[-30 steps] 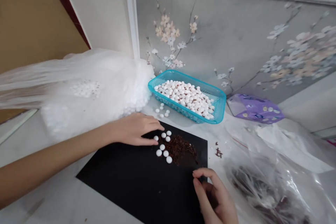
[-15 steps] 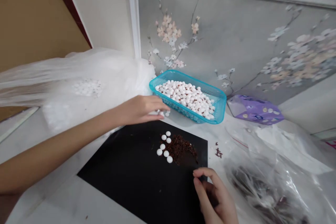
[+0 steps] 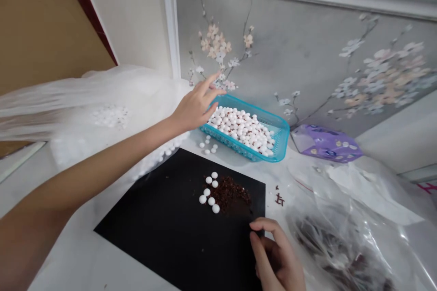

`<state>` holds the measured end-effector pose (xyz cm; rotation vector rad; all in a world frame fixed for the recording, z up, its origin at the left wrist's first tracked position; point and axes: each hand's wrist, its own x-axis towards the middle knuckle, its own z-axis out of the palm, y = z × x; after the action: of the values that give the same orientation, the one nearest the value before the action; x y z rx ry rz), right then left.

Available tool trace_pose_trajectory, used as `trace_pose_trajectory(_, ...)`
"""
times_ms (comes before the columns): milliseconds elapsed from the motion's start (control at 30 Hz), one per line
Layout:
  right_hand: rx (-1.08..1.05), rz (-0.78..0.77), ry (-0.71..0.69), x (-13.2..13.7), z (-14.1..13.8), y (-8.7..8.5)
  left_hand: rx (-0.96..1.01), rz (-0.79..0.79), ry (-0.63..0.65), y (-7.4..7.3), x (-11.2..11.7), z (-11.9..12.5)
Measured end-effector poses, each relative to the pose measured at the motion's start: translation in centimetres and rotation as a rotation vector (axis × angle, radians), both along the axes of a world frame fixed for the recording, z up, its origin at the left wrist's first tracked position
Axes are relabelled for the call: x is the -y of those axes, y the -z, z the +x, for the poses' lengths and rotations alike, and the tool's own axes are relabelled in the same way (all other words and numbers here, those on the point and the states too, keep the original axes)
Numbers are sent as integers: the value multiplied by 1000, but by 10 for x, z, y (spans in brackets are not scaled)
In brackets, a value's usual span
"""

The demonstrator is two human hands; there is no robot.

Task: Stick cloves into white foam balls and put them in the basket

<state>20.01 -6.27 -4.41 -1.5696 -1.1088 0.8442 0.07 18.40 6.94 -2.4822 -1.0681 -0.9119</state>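
Observation:
My left hand (image 3: 196, 108) hovers over the left end of a turquoise basket (image 3: 284, 138) filled with white beads (image 3: 242, 129). Its fingers are spread apart and nothing shows in them. My right hand (image 3: 277, 259) rests at the near right corner of a black sheet (image 3: 170, 223), its fingers curled inward around something I cannot make out. On the sheet, several white beads (image 3: 209, 193) lie beside a small pile of brown bits (image 3: 234, 193).
A few loose beads (image 3: 208, 145) lie on the table in front of the basket. A large white plastic bag (image 3: 112, 109) with beads lies at the left. A purple packet (image 3: 322, 143) and a clear bag of brown pieces (image 3: 334, 245) lie at the right.
My left hand left the beads on the black sheet, passed the loose beads, and rose over the basket with its fingers opening. One bead fewer lies on the sheet. My right hand stayed put.

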Motion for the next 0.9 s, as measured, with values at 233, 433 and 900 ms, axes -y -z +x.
trace_pose_trajectory(233,48,34,6,1,1,-3,-378,-397,520,32,66,-5)
trace_pose_trajectory(433,57,27,-13,1,2,-3,-320,-721,550,36,65,-4)
trace_pose_trajectory(900,53,11,-34,1,4,-1,192,-872,586,23,77,4)
